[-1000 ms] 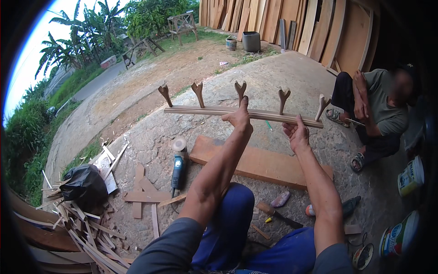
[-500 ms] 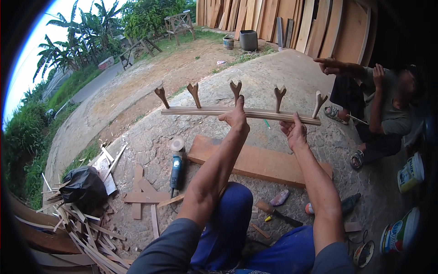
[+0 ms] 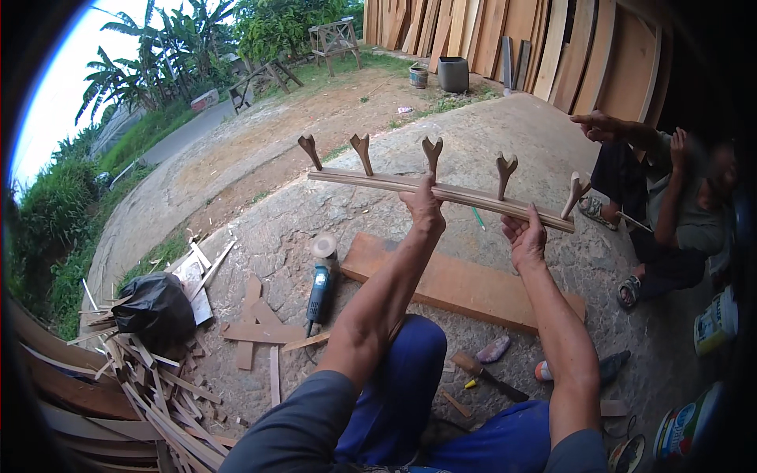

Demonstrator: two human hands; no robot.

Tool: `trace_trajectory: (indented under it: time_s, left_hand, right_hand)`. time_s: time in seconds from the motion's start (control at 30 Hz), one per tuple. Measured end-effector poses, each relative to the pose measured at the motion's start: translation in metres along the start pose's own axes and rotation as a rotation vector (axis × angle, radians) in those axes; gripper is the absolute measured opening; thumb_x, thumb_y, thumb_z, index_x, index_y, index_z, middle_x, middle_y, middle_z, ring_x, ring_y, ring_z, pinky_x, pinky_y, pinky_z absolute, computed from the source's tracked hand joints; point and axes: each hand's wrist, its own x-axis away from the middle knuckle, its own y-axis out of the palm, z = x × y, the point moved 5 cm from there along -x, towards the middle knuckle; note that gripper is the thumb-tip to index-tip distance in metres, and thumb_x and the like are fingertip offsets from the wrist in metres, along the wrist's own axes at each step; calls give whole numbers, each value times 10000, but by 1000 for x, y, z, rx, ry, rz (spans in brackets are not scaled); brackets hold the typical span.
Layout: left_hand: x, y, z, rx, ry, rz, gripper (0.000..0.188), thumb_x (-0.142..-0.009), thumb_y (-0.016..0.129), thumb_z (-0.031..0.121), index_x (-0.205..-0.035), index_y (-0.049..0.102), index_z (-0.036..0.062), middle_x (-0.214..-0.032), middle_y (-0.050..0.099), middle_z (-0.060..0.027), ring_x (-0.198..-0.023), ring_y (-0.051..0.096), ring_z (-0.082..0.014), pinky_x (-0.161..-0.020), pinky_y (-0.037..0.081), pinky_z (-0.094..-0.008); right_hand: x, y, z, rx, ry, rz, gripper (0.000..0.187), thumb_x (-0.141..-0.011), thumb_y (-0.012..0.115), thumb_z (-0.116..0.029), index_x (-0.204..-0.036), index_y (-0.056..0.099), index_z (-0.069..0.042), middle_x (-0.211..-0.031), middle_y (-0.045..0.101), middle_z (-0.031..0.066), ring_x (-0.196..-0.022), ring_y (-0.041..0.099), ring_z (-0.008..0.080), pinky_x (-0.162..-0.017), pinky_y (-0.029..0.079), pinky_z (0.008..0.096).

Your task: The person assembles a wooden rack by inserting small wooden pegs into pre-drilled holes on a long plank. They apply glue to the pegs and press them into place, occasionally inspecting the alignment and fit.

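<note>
A long, slim wooden rack (image 3: pixel 371 181) with several upright forked pegs (image 3: pixel 505 175) is held up in front of me, its right end tilted lower. My left hand (image 3: pixel 426 206) is closed round the rail near its middle, just below the central peg. Nearer the right end, my right hand (image 3: pixel 526 239) grips the same rail from the near side, its fingers partly hidden. Below the rack, a thick wooden plank (image 3: pixel 465 288) lies on the concrete, and a blue angle grinder (image 3: pixel 318 293) rests left of my forearm.
Scrap strips (image 3: pixel 169 402) and a black plastic bag (image 3: pixel 155 307) are heaped at left. By my knees lie a wooden-handled blade (image 3: pixel 490 374) and a purplish stone (image 3: pixel 493 348). Another person (image 3: pixel 686 189) sits at right, arm extended, near paint buckets (image 3: pixel 715 322). Boards (image 3: pixel 473 35) lean at the back.
The rack has tilted further, its left end higher and its right end lower. Both hands keep their hold. The whole view has shifted a little, with surroundings now further right.
</note>
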Motion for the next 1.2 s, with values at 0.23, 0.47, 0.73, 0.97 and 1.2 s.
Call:
trace_trajectory:
  time_s: [0.23,0.47,0.73,0.97,1.2]
  left_hand:
    - [2,5,18,327,-155,-4,303,-963,496,286,-1129,452,35,-989,545,-110,-874,606,-308,-794,559,-473]
    - [-14,-25,52,262,-60,70,218,-922,468,220,-933,551,18,-787,571,-117,-700,618,-257,-632,559,-402]
    - [-21,-30,62,-2,-133,-207,155,-940,469,127,-924,593,34,-754,605,-103,-550,605,-228,-452,515,-342]
    - [-27,-40,54,259,-519,-275,272,-944,455,221,-903,545,-32,-693,563,-127,-530,559,-242,-465,514,-348]
    - [-27,-43,47,445,-656,-364,287,-949,480,206,-978,536,-73,-741,568,-133,-609,570,-233,-587,524,-341]
  right_hand:
    - [32,33,-13,-6,-74,-95,340,-906,657,-335,-1129,558,-98,-942,707,95,-825,720,200,-611,571,279]
    - [96,104,16,466,-363,-511,502,-877,736,-270,-1128,352,-65,-958,650,140,-815,692,168,-712,570,258]
    - [129,128,66,-253,408,-587,593,-794,821,-221,-1078,321,-77,-965,520,82,-872,639,163,-698,553,300]
    - [145,138,53,709,-488,-709,473,-820,726,-238,-1087,356,-112,-857,610,146,-806,662,374,-714,513,431]
    - [142,139,51,689,-502,-718,383,-857,677,-142,-1085,372,-112,-901,637,131,-850,676,349,-704,522,434]
